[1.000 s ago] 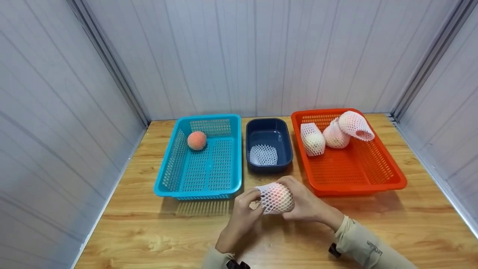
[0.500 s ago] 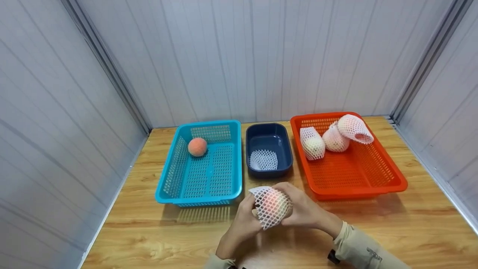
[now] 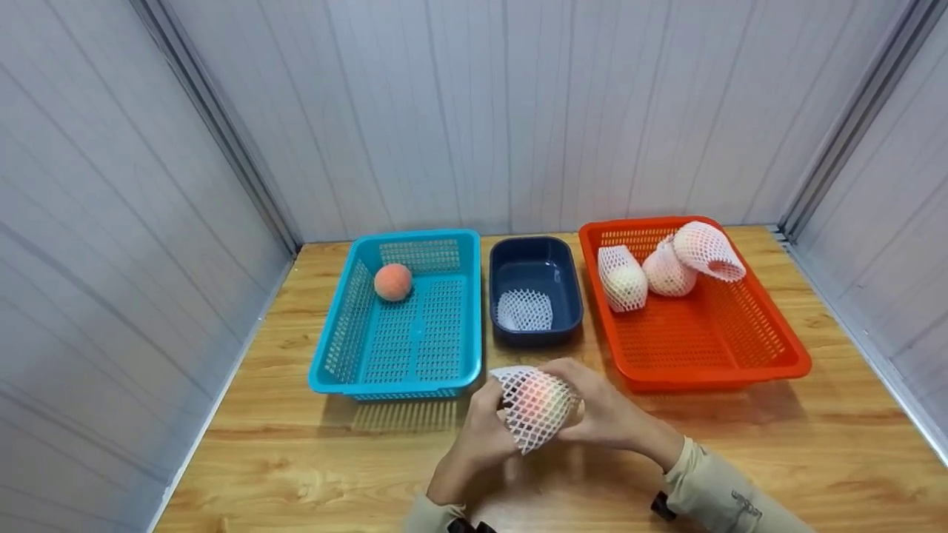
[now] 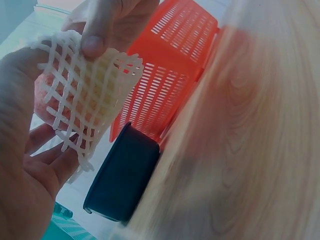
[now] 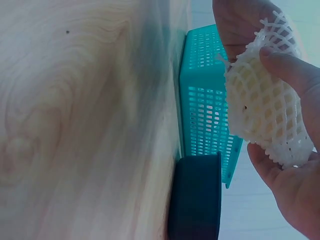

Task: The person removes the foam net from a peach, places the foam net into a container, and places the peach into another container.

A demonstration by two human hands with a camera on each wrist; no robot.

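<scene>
In the head view, a pink and cream peach [image 3: 544, 400] sits inside a white foam net sleeve [image 3: 527, 423], held above the table between both hands. My left hand [image 3: 483, 433] holds the sleeve's flared edge from the left, its fingertips partly under the mesh and close to the peach. From the right, my right hand [image 3: 603, 411] grips the sleeved peach, with its thumb [image 5: 282, 65] pressing on the mesh in the right wrist view. Part of the peach's pink side [image 4: 44, 102] shows uncovered in the left wrist view.
A blue basket [image 3: 418, 389] with one bare peach [image 3: 392, 282] stands left. The navy tub [image 3: 537, 339] in the middle holds white foam netting [image 3: 524, 310]. At right, a red basket [image 3: 711, 376] contains 3 netted fruits [image 3: 670, 274]. Panel walls [image 3: 474, 111] enclose the wooden table [image 3: 296, 474].
The sleeve's edge has spread and turned downward over my left fingers, which have moved closer to the peach. My right hand keeps its grip. The baskets' contents look the same.
</scene>
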